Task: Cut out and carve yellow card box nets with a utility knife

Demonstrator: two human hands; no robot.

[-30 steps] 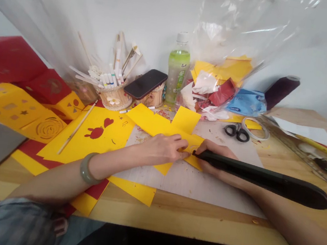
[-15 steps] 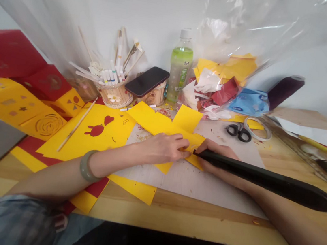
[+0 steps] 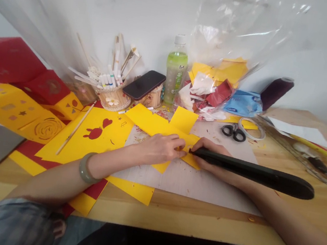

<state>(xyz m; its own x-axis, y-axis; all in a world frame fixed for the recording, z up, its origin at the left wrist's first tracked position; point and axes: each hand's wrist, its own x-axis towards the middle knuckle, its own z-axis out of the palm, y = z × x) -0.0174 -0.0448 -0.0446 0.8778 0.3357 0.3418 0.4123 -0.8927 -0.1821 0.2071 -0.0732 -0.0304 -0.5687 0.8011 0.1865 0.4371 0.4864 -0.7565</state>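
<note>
My left hand is closed over the yellow paper strip, its fingertips pressed together at the right part of the strip. A greenish bangle circles that wrist. Facing it, my right hand curls its fingers around the near end of a long black bar-like tool whose exact kind I cannot make out. The tool's narrow tip touches or hovers at the paper's right end, close to the left fingertips. Its wide rounded end extends right, above my forearm. A smaller yellow square sticks up behind the strip.
Black-handled scissors and a tape roll lie right of my hands. Behind stand a green drink bottle, a phone on a small pot, and a marker cup. Cut-out yellow sheets and a wooden stick lie left.
The black tool's far end has swung slightly left and up, while both hands stay at the same part of the paper. The whole view has shifted slightly.
</note>
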